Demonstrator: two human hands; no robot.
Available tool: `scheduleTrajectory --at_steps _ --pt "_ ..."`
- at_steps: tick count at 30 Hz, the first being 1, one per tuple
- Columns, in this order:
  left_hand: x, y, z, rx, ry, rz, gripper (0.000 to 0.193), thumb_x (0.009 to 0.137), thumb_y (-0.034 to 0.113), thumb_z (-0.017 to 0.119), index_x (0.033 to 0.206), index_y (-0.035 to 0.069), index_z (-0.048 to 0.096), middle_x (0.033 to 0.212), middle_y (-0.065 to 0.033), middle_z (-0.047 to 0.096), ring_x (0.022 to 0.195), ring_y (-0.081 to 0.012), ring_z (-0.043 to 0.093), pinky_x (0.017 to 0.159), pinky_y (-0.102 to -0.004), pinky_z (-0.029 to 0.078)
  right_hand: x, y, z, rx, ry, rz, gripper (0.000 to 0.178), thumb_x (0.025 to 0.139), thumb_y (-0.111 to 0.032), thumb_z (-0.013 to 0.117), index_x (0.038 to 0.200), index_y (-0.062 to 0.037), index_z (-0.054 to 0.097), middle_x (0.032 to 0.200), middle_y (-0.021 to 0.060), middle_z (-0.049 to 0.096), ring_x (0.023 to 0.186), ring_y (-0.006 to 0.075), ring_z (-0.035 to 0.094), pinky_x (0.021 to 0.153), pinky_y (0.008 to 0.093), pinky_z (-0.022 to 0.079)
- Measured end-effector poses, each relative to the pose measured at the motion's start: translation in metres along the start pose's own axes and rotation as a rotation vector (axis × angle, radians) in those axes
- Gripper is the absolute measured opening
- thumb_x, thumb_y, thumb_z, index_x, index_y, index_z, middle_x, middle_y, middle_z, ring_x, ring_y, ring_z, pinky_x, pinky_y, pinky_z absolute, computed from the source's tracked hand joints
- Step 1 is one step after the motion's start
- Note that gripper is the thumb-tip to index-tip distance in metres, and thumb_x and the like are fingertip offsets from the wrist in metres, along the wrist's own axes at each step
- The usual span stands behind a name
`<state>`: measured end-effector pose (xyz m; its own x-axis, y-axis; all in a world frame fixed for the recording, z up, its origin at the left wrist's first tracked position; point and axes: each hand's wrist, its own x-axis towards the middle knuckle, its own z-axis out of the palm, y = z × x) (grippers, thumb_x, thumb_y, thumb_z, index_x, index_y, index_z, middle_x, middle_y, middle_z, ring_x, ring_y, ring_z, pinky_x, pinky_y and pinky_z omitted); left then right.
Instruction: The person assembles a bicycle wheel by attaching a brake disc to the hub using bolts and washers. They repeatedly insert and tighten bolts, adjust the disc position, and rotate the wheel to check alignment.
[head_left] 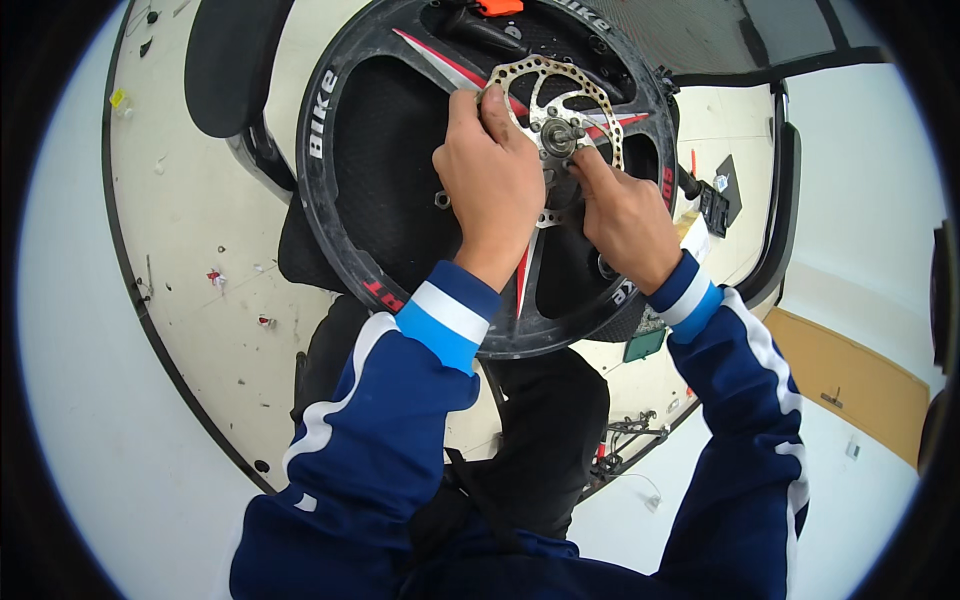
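the black wheel [322,190] with red and white spokes lies flat on a black chair [390,160], and the silver brake disc [545,66] sits at its centre. the left hand [492,190] is closed, gripping this disc at its left edge. the right hand [632,225] has curled fingers beside the axle [562,138], but whether they grip something, i cannot tell.

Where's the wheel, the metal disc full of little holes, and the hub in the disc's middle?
Wheel [319,190]: head view, on the left part of its black rim.
Metal disc [545,65]: head view, on the top of its drilled ring.
Hub [558,138]: head view, on its centre.
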<state>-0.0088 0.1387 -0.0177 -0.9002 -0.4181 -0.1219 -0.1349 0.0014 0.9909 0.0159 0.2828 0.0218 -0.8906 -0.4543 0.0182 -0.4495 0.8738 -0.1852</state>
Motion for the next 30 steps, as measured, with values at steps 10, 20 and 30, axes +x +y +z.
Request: scheduleTrajectory --at_steps 10,20,30 --pt "-0.009 -0.003 0.001 -0.038 0.079 0.051 0.03 0.103 0.022 0.051 0.085 -0.002 0.053 0.066 -0.022 0.063 0.065 -0.0426 0.064 0.056 -0.0455 0.046 -0.005 -0.026 0.005 -0.036 0.041 0.185 0.019 0.086 -0.003 0.055 0.105 -0.0034 0.051 0.07 0.0202 0.065 0.064 0.0416 0.064 0.057 0.0516 0.05" --pt "-0.014 -0.005 -0.035 -0.253 -0.201 -0.298 0.037 0.103 0.024 0.047 0.081 -0.003 0.058 0.065 -0.0141 0.062 0.056 -0.0252 0.065 0.053 -0.0375 0.047 -0.001 -0.014 -0.046 0.3 0.01 0.11 0.008 0.096 -0.006 0.057 0.102 -0.0007 0.058 0.074 0.0245 0.061 0.069 0.0438 0.062 0.057 0.0466 0.047" --pt "0.014 0.001 -0.03 0.054 -0.275 -0.081 0.038 0.095 0.034 0.058 0.091 -0.003 0.061 0.078 -0.024 0.069 0.076 -0.0444 0.067 0.071 -0.0474 0.052 0.008 -0.022 -0.017 0.235 -0.051 0.1 0.011 0.097 -0.013 0.056 0.1 -0.0022 0.057 0.071 0.0223 0.063 0.067 0.0424 0.063 0.059 0.0489 0.049"
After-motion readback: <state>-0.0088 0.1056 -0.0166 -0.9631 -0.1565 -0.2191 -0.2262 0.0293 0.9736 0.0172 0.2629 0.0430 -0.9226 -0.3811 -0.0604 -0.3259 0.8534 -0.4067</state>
